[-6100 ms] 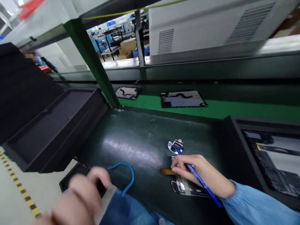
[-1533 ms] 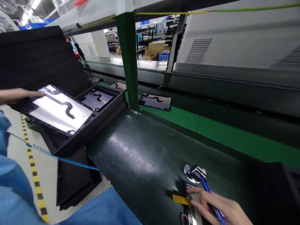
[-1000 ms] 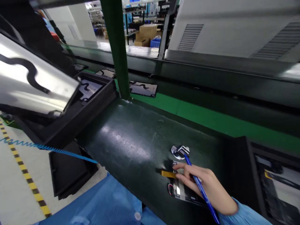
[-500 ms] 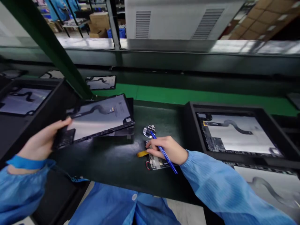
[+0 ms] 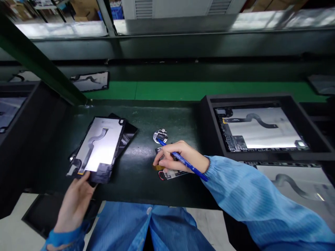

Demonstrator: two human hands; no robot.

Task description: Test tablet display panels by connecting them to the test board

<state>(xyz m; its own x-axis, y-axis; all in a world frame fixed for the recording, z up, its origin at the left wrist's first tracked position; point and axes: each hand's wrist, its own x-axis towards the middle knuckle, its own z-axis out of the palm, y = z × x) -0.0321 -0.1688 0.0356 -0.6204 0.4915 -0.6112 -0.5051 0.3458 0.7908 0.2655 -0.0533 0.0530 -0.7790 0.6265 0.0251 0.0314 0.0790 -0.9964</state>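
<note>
My left hand [image 5: 75, 200] is closed on the lower edge of a tablet screen panel [image 5: 101, 148], thumb on top. A dark ribbon cable curves across its silvery back. Under it, a second dark panel [image 5: 128, 132] pokes out at an angle. In my right hand [image 5: 180, 155] a blue pen [image 5: 192, 168] lies between the fingers. Beneath those fingers is a small circuit board [image 5: 174, 173] with an orange flex strip [image 5: 158, 167] and a red wire loop; the hand hides part of it. Just beyond stands a round metal tally counter [image 5: 160, 135], close to the pen's far end.
At right, a black tray [image 5: 225, 150] holds another screen panel [image 5: 264, 125], with one more panel [image 5: 295, 184] in front of it. A green post [image 5: 49, 69] slants down at left beside a black tray [image 5: 39, 118]. Another panel [image 5: 90, 82] lies on the green back strip.
My left hand has brought the screen panel down and turned it from sideways to nearly upright, above the dark panel. My right hand stays by the circuit board with the pen. The view has tipped downward.
</note>
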